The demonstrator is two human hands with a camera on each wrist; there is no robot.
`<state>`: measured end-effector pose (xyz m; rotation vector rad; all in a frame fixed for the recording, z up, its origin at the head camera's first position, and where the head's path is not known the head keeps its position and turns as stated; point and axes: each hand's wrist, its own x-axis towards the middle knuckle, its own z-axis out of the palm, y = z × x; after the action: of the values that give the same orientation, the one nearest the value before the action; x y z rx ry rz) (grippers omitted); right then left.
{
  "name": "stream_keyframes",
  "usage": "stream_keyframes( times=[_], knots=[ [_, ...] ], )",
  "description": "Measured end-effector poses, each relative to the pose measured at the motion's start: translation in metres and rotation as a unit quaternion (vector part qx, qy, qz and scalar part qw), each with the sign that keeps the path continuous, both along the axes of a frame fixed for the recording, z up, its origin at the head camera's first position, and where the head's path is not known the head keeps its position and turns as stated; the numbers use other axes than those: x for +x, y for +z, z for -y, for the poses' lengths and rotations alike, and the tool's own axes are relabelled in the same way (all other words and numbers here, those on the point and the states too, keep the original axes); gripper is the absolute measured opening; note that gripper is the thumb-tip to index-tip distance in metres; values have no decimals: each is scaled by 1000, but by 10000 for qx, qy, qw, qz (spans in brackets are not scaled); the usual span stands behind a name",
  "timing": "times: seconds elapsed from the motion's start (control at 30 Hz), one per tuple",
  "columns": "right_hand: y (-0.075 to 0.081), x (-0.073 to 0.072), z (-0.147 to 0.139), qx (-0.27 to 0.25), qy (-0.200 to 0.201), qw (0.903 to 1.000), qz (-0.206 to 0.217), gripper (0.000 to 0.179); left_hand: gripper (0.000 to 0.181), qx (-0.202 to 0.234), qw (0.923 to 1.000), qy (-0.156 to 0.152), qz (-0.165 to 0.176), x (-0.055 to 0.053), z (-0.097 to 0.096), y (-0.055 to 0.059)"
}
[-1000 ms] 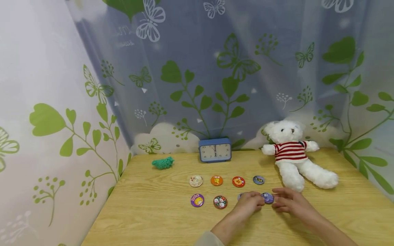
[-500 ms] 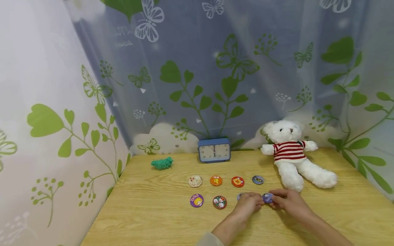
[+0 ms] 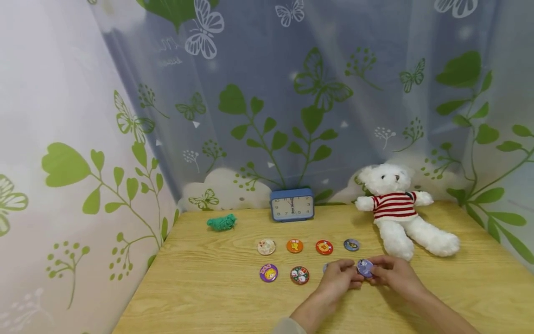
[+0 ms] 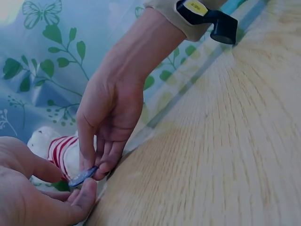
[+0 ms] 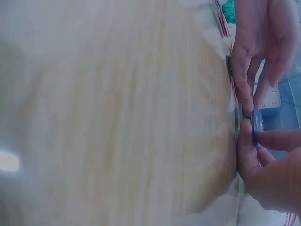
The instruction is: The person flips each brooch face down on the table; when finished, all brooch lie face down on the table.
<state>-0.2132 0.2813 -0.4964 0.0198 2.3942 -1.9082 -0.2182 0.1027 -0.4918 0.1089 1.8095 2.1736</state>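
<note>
A right hand (image 3: 395, 274) pinches a purple badge (image 3: 364, 268), lower right of frame; whether the left hand (image 3: 336, 281) beside it grips is unclear.

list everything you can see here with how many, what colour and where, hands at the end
table: 1, light wood, below
back-row badges: 4, cream, orange, red, blue, mid-table
front-row badges: 2, purple and multicoloured, nearer the person
partly hidden badge: 1, bluish, right of those
held badge: 1, lavender, further right
clock: 1, blue, table's back
teddy bear: 1, white, red-striped shirt, back right
yarn bundle: 1, green, left of clock
backdrop: sheets uncountable, blue-white with green plants, behind
sleeves: 2, beige, forearms
left hand: 1, bare, beside held badge
right hand: 1, bare, pinching held badge
</note>
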Motion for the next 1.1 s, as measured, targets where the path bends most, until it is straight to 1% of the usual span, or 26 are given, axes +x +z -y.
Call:
stream_keyframes(
  times=[0.07, 0.23, 0.43, 0.63, 0.77, 0.87, 1.1],
  knots=[
    [1, 0, 1, -35, -42, 10000, 45, 37, 28, 90, 10000, -40, -17, -1, -1, -2],
    [3, 0, 2, -127, -126, 9997, 186, 34, 21, 308, 9994, -78, 99, -3, -4, -4],
    [6, 3, 3, -177, -130, 9997, 127, 32, 18, 414, 9988, -46, 261, -4, -6, -4],
    [7, 4, 6, -63, -342, 9993, 128, 29, 17, 454, 9988, 30, 190, -4, -7, -4],
    [7, 3, 4, 85, -398, 9991, 64, 30, 16, 435, 9988, 162, 168, -4, -8, -2],
    [7, 3, 3, 78, -420, 9990, 94, 31, 15, 414, 9986, 295, 176, -4, -8, -1],
    [8, 6, 2, -465, -216, 9986, 116, 35, 10, 420, 9965, 693, 196, -7, -8, 3]
  ],
)
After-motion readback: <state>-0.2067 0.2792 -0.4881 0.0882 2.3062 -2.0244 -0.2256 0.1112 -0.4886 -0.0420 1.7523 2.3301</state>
